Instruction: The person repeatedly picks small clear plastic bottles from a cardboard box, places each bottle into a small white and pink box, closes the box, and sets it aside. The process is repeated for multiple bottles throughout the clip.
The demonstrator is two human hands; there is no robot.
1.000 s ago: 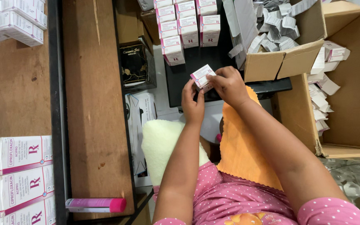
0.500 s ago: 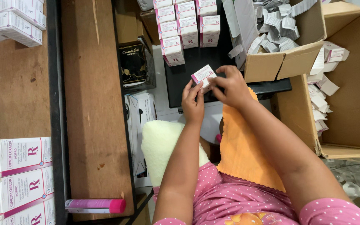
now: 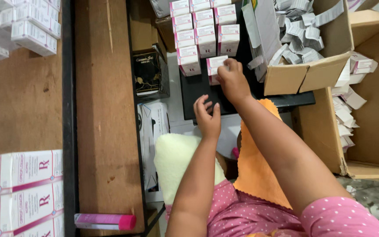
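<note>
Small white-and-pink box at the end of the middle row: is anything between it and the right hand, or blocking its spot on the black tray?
Nothing visible. The right hand is already on the small box, which sits in line below its row on the black tray. The left hand hovers empty, nearer the person.

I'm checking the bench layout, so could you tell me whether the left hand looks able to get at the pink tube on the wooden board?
Probably yes: the left hand is empty and nothing blocks the pink tube, though it lies well back.
</note>
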